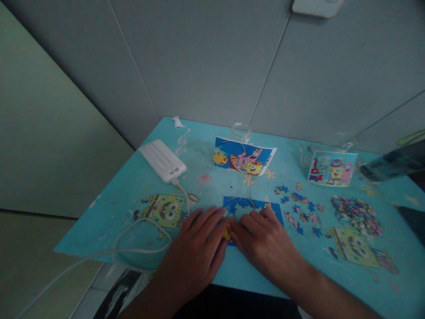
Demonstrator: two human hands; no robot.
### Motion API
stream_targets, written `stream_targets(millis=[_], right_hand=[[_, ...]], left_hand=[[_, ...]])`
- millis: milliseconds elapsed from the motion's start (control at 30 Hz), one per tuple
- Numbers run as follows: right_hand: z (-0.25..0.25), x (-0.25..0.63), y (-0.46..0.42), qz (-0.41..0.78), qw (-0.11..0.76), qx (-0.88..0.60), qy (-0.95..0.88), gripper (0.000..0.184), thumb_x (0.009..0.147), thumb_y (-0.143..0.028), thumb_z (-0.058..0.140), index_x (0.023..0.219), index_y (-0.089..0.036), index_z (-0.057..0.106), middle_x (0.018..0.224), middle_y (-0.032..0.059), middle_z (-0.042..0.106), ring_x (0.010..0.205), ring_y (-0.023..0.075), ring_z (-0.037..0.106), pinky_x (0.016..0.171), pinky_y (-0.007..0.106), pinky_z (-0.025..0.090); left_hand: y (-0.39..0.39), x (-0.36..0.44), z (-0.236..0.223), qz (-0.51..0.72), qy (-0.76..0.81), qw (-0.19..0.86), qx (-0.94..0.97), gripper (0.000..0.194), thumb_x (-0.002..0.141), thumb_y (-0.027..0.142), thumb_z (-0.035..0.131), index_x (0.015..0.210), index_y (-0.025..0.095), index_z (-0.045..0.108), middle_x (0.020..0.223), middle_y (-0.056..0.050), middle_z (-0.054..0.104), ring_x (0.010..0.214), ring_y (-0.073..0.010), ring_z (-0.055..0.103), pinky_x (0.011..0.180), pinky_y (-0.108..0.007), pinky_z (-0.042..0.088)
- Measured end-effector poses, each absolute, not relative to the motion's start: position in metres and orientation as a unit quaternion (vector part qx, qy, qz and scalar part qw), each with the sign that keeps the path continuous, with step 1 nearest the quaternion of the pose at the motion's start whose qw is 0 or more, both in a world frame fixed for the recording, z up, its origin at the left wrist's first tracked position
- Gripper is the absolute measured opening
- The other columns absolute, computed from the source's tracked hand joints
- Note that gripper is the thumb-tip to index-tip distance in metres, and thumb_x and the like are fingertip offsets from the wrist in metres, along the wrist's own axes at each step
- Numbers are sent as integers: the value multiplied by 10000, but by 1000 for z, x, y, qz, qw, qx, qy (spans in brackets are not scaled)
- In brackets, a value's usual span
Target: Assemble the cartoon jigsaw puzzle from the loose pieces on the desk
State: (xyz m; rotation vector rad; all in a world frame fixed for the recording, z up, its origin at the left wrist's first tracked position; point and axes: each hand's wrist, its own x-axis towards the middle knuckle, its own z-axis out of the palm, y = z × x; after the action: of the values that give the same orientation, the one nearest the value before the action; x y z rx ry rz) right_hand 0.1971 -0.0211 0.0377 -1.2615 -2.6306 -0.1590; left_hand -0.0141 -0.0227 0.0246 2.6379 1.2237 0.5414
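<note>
A partly assembled jigsaw puzzle point(275, 215) with a blue border lies on the tabletop in front of me, its inside partly unfilled. My left hand point(202, 243) rests palm down along the puzzle's left edge, fingers stretched out. Curled over the middle of the puzzle is my right hand point(262, 239), its fingertips close to the left hand and a yellow part of the picture. What those fingertips pinch or press is hidden. Behind the puzzle, a picture card point(242, 156) with a matching blue scene leans upright. Several loose puzzle pieces point(300, 210) lie to the right.
A heap of mixed pieces point(357, 215) sits farther right on the blue table point(109, 217). Beyond it stand a second picture card point(333, 168) and a dark bottle point(395, 161) lying tilted. At left, a white power bank point(162, 160) trails a white cable point(142, 251) over the table's edge.
</note>
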Motion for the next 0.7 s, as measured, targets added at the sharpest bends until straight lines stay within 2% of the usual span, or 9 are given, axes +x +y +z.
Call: stream_targets(millis=[367, 500, 700], right_hand=[[40, 200, -19, -58, 104, -408, -905, 155, 1019, -252, 574, 1060, -177, 703, 817, 22, 651, 773, 206, 560, 773, 410, 330], [41, 201, -16, -47, 127, -409, -902, 174, 1018, -270, 574, 1042, -182, 722, 765, 17, 635, 742, 199, 559, 765, 402, 331], [41, 204, -13, 22, 155, -428, -890, 208, 1038, -282, 537, 1101, -194, 715, 768, 12, 640, 755, 190, 586, 795, 381, 334]], left_hand=[[-23, -15, 23, 186, 406, 81, 891, 386, 1021, 275, 484, 1390, 198, 570, 1497, -59, 541, 1383, -267, 481, 1154, -519, 383], [-23, -14, 23, 194, 401, 77, 892, 391, 1017, 274, 494, 1389, 184, 569, 1487, -52, 554, 1377, -268, 487, 1152, -518, 385], [-23, -15, 21, 195, 400, 78, 892, 404, 1010, 272, 506, 1401, 180, 555, 1489, -46, 552, 1383, -264, 483, 1154, -515, 386]])
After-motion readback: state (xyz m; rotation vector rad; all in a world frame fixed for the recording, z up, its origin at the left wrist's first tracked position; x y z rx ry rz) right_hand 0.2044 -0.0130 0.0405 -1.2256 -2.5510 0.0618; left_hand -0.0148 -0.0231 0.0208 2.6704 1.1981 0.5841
